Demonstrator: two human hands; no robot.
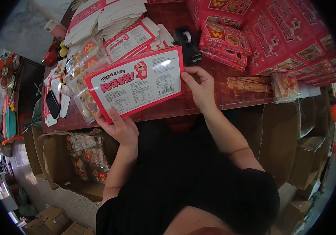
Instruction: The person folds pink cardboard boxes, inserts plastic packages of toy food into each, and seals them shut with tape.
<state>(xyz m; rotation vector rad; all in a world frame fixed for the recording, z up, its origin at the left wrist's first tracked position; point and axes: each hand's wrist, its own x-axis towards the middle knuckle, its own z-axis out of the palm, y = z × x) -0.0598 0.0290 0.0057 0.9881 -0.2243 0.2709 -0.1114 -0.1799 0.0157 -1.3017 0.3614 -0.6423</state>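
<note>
A red-and-white carton (136, 84) is held in both hands above the near left part of the dark red table (215, 98). The face turned upward carries a white panel with rounded corners, bordered in red. A pink bear figure is printed near the far edge of the panel, with large pink lettering to its left and a short black line of characters above that lettering. Small dark text is arranged in blocks, a barcode is set toward the right end, and a fine line of pink print is run along the near edge. Pale glare is seen on the glossy surface. The carton is slanted, its right end being farther from the body than its left; its depth cannot be told.

The near left corner is clamped by the left hand (120, 127), the thumb laid on the printed face and the other fingers partly hidden beneath. The right edge is pinched by the right hand (202, 86) between thumb and forefinger; the remaining fingers are curled and partly hidden.

Clear packets (82, 70) are overlapped by the left end. A black tape dispenser (188, 45) is seen just beyond the right end, and a black phone (53, 104) lies to the left.
</note>
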